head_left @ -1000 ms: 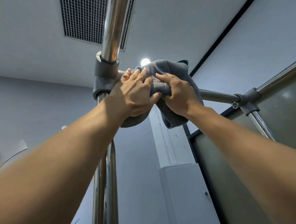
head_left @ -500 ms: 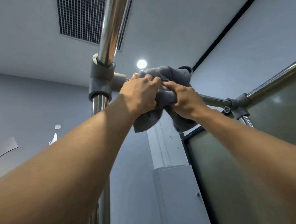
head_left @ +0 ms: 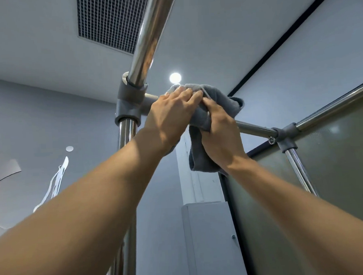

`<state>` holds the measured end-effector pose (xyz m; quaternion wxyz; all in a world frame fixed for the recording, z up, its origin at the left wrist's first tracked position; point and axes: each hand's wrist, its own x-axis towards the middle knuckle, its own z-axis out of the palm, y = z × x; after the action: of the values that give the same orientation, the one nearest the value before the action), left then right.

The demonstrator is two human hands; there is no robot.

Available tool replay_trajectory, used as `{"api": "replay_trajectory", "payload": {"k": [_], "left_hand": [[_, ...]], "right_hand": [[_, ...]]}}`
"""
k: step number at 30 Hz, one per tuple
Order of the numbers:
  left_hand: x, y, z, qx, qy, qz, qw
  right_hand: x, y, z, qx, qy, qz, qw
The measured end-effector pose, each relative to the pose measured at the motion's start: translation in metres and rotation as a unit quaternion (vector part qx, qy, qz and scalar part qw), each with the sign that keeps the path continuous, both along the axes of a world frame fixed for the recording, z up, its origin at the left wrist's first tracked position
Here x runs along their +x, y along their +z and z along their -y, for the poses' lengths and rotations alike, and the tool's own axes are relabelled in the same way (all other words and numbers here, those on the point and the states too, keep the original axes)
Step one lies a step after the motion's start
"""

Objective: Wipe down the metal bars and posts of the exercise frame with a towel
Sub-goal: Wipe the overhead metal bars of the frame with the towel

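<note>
A grey towel (head_left: 214, 102) is draped over the horizontal chrome crossbar (head_left: 253, 128) of the frame, overhead. My left hand (head_left: 171, 117) lies over the towel close to the grey corner joint (head_left: 130, 102), fingers curled over the bar. My right hand (head_left: 220, 133) grips the towel just to the right, and a fold hangs below it. A chrome post (head_left: 127, 136) runs down from the joint and another chrome bar (head_left: 150, 34) runs up toward the ceiling. The bar under the towel is hidden.
A second grey joint (head_left: 286, 135) with a small eye ring links the crossbar to a right post (head_left: 300, 171) and another bar (head_left: 332, 106). Frosted glass panels stand on the right; a white cabinet (head_left: 211, 241) stands against the wall below. A ceiling vent (head_left: 109, 21) is overhead.
Both hands and the towel have slid a little back toward the left joint along the crossbar. The towel now hangs more beneath my right hand.
</note>
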<state>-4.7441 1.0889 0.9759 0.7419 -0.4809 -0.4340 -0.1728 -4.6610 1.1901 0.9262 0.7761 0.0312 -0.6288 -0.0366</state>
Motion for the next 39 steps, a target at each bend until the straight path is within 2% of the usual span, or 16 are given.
{"api": "replay_trajectory", "payload": {"k": [5,9,12,14,16,19,24,31,39], "left_hand": [[-0.009,-0.021,0.027,0.007,-0.028,-0.086,0.996],[-0.030,-0.044,0.058,-0.012,-0.064,-0.060,0.996],[-0.055,-0.060,0.088,0.001,-0.095,-0.070,0.993],[-0.072,-0.070,0.109,0.014,-0.119,-0.056,0.991],[-0.089,-0.079,0.129,0.019,-0.143,-0.032,0.989],[-0.116,-0.090,0.165,0.026,-0.178,0.020,0.984],[-0.167,-0.101,0.224,0.009,-0.210,0.071,0.975],[-0.248,-0.104,0.266,-0.018,-0.206,0.091,0.974],[-0.310,-0.109,0.234,-0.066,-0.234,0.063,0.968]], "right_hand": [[-0.003,-0.028,0.022,0.027,0.055,-0.047,0.997],[-0.008,-0.051,0.048,0.050,0.030,-0.029,0.998],[-0.014,-0.062,0.073,0.068,-0.095,0.029,0.993],[-0.016,-0.066,0.093,0.041,-0.176,0.071,0.981],[-0.022,-0.068,0.119,0.006,-0.200,0.096,0.975],[-0.050,-0.075,0.161,0.034,-0.199,0.075,0.977],[-0.118,-0.078,0.216,0.093,-0.218,-0.032,0.971],[-0.198,-0.076,0.262,0.087,-0.164,0.002,0.983],[-0.255,-0.072,0.248,0.091,-0.116,-0.014,0.989]]}}
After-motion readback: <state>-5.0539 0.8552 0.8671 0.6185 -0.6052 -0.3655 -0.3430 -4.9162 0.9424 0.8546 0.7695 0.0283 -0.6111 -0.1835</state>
